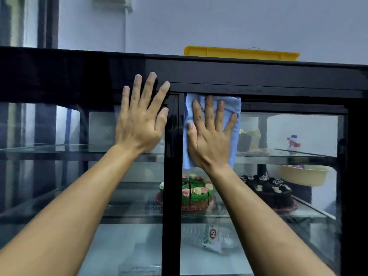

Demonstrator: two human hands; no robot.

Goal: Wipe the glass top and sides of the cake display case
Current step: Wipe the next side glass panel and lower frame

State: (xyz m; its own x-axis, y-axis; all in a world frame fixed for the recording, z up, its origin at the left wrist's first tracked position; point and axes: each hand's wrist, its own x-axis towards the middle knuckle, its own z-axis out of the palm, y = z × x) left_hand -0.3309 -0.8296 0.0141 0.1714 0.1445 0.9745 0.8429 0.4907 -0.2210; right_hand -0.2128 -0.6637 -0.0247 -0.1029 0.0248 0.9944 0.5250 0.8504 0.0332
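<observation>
- Cake display case [258, 76] stands right in front of the person, filling the view from left to right; its black top frame runs level above both hands, and its long axis lies left to right.
- The glass pane [288, 136] right of the black centre post [172, 176] is the one being worked on. It stretches away rightward and downward from the cloth, so most of it lies to the right of and below the hands.
- Blue cloth [233, 108] lies flat against the top left corner of that pane, just under the frame and just beside the post.
- Right hand [211, 134] presses the cloth to the glass with straight, spread fingers; it is flat and open, not bunching the cloth. It is the nearer hand to the unwiped glass.
- Left hand [141, 118] rests flat on the left pane and frame, fingers straight and spread, holding nothing; I judge it a brace.
- The glass looks clear but hazy with reflections; whether smears remain is hard to tell.
- Inside, a green cake [196, 193] with flowers sits low near the post, a dark chocolate cake [268, 191] to its right, and a water bottle [211, 238] lies on the floor of the case.
- A yellow tray [241, 53] sits on the top, far right of the hands; the top would need it shifted.
</observation>
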